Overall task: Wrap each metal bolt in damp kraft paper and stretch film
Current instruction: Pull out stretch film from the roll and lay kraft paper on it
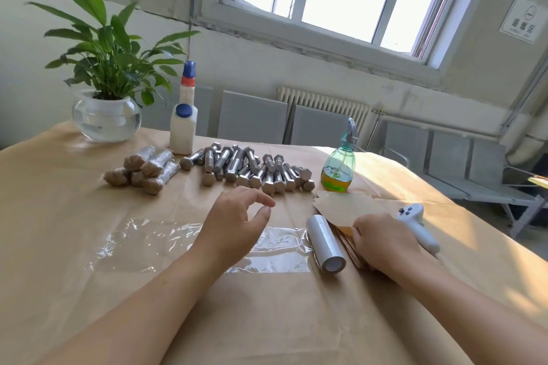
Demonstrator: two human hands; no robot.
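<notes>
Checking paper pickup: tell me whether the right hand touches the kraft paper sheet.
Touching. The head view shows the right hand with fingertips on the edge of the kraft paper sheet, lifting it.

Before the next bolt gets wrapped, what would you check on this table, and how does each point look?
1. Stretch film pulled out flat from the roll: ok.
2. Kraft paper sheet picked up: ok, right hand pinches its edge.
3. Paper damp: cannot tell.
4. Spray bottle has liquid: ok.
5. Bare bolts left to wrap: ok, a pile remains beside the wrapped bolts.
6. Left hand free for a bolt: ok, open above the film.
</notes>
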